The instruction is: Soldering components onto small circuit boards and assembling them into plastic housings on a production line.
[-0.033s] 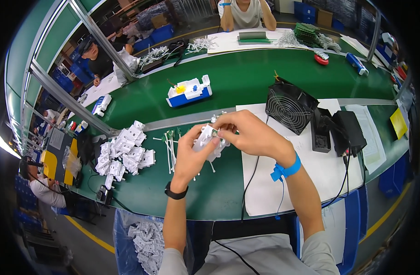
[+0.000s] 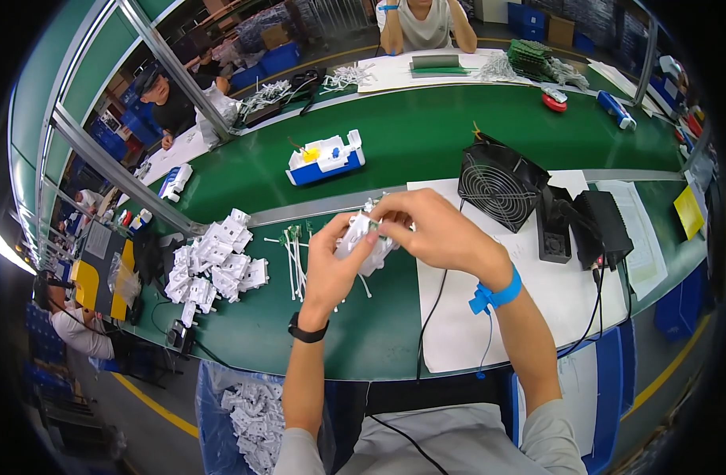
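Clasping a white plastic part (image 2: 374, 261) near the frame's centre, the left hand (image 2: 330, 265) and right hand (image 2: 442, 229) are pinching it between their fingers; it is probably feeling light and stiff, its outer edges offering safest hold.

left grip (image 2: 331, 257) holding white plastic part (image 2: 375, 264) | right grip (image 2: 430, 229) touching it | white-piece pile (image 2: 218, 257) leftward | black fan (image 2: 499, 191) rightward

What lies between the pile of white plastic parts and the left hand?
In the head view, white wires with green ends lie on the green tabletop between the pile and the left hand.
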The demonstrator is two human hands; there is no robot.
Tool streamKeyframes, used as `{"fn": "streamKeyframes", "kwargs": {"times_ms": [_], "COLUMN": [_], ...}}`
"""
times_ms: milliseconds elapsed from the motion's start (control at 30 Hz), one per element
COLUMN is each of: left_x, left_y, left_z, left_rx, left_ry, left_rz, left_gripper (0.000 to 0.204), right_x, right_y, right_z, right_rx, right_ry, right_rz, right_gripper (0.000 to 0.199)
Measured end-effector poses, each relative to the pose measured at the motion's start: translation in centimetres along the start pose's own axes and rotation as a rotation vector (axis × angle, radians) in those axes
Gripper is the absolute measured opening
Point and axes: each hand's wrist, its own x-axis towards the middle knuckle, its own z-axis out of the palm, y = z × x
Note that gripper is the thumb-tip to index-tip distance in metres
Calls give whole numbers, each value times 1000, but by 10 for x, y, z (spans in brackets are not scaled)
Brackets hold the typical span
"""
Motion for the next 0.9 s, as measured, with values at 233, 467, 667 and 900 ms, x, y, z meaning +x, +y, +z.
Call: {"fn": "streamKeyframes", "kwargs": {"times_ms": [233,467,667,900], "left_x": [26,40,34,-14], "left_y": [5,-19,-54,-80], "left_z": [71,162,157,172], "left_rx": [172,-259,-66,192], "left_ry": [250,-1,-260,-502], "left_rz": [312,48,-138,-160], "left_gripper": [18,20,16,61], "right_x": [-51,-112,-183,-203], "right_y": [3,13,57,123], "right_z": [-31,-7,-23,-84], "right_rx": [-62,-428,107,-437], "right_ry": [397,708,956,1052], "right_rz": [244,125,433,584], "right_gripper": [22,4,15,30]}}
